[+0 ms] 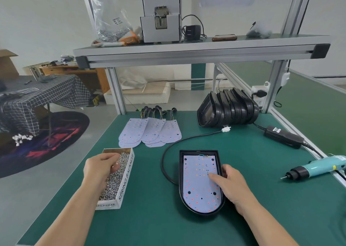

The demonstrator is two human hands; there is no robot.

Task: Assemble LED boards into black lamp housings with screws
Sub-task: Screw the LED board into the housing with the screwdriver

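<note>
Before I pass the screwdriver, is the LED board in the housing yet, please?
In: the LED board lies flat inside the black lamp housing, its rim showing around the board; the right hand touches it.

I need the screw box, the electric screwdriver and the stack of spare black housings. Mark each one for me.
screw box (pixel 127 174): head view, on its printed white side wall.
electric screwdriver (pixel 318 168): head view, on its teal body.
stack of black housings (pixel 230 109): head view, on a middle shell's rim.

Black housing (pixel 181 180) (board (pixel 197 186) seemingly lilac)
</note>
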